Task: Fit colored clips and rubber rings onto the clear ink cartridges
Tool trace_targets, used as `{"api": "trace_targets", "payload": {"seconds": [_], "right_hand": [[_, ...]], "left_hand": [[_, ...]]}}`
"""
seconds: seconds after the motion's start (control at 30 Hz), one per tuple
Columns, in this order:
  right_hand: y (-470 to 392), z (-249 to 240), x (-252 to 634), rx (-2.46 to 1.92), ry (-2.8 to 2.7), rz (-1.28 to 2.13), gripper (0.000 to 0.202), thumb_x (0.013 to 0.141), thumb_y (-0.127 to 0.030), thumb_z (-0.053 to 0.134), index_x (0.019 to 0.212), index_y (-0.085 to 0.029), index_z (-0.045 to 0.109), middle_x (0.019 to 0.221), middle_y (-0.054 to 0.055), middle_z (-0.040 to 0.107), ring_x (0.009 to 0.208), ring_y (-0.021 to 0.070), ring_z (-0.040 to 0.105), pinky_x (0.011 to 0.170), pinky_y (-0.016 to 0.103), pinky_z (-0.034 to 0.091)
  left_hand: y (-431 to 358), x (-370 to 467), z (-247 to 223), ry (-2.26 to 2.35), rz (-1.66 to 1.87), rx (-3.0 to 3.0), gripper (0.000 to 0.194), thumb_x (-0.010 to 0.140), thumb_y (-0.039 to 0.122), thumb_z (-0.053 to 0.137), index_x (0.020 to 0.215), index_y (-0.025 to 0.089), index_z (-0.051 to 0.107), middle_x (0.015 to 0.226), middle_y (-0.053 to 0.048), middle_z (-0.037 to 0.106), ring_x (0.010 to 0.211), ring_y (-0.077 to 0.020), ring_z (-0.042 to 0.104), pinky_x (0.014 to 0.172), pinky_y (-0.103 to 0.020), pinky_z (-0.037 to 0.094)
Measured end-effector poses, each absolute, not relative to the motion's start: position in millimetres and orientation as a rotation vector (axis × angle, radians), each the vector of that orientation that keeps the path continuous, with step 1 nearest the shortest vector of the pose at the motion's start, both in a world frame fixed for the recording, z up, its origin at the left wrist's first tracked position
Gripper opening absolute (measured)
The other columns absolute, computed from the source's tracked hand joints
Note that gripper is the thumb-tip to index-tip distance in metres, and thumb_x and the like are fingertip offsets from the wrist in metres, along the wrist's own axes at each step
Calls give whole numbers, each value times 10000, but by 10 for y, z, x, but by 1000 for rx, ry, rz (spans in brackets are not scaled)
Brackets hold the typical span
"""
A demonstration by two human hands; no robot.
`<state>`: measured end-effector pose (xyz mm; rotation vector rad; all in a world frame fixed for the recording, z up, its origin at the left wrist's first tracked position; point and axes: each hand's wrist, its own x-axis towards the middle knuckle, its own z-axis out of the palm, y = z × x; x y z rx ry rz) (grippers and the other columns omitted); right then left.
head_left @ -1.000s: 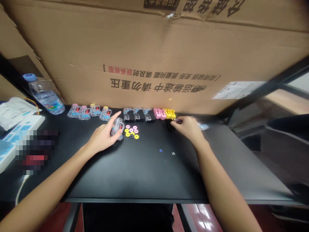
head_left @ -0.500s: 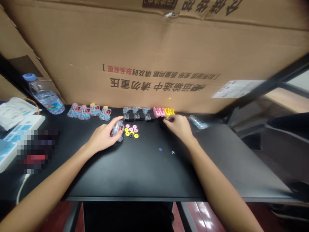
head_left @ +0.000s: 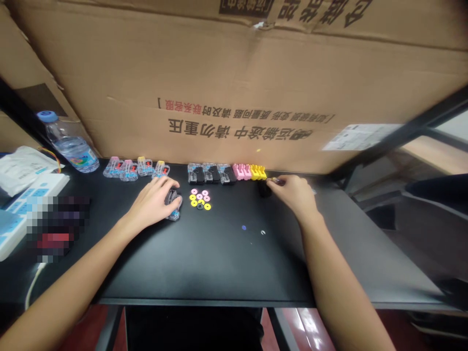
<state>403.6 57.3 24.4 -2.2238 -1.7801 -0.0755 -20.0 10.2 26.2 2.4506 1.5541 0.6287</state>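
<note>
My left hand [head_left: 155,199] is curled round a small clear plastic case [head_left: 174,213] with blue and dark parts, resting on or just above the black table. Its fingers cover much of the case. Farther right, my right hand [head_left: 294,192] pinches a small piece [head_left: 277,181] that shows purple and yellowish tints; its kind is unclear. A blurred black part [head_left: 263,188] lies under those fingertips. Between my hands lie several small pink, yellow and black rings [head_left: 199,197]. Just left of my right hand stand yellow clip-like parts [head_left: 258,171] and pink ones [head_left: 242,171].
Several clear cases with pink or yellow tops [head_left: 128,170] and three with black parts [head_left: 211,173] line the back. A cardboard wall [head_left: 234,73] rises behind. At left are a water bottle [head_left: 71,146] and a white power strip [head_left: 32,209]. A blue disc [head_left: 243,227] lies in front.
My left hand has shifted left and slightly nearer with the clear case. My right hand has moved right, away from the pink parts, and now covers most of the clear item there.
</note>
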Motion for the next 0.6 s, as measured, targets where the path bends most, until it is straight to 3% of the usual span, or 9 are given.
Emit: {"api": "trace_targets", "payload": {"seconds": [0.07,0.23,0.3,0.4,0.6], "right_hand": [[542,281,3948,-2242,-1724,-148,331,905,-472,621,852,-197,799,825,171,795,795,342,734,681,376,483],[449,228,3495,-1851,-1934,-165,280,967,-343,553,920,-193,784,920,145,815,839,309,750,708,355,500],[416,148,3289,-1653,-2100,-101,294,1005,-304,506,948,-201,776,972,124,807,884,286,749,736,348,525],[378,44,3076,-1457,-2291,-12,334,1058,-283,462,1176,-194,762,1159,123,774,968,260,749,786,351,567],[381,60,2894,-1412,-2499,-64,393,1087,-341,474,1335,-165,724,1295,152,704,866,234,727,637,346,543]], "left_hand": [[100,-182,261,1461,711,2538,141,984,312,623,1082,218,660,1146,-67,732,1145,-290,621,982,-440,498],[39,-88,241,1230,626,2623,132,1011,269,577,926,220,666,839,-12,685,841,-212,592,818,-377,464],[31,-78,229,1219,549,2636,153,1002,269,586,870,218,644,795,-5,667,809,-207,578,773,-364,443],[61,-127,238,1317,454,2615,227,985,277,594,767,217,582,735,-7,654,799,-215,576,720,-348,419],[161,-326,310,1718,224,2520,313,987,366,554,722,212,613,771,-70,678,805,-257,665,631,-328,402]]}}
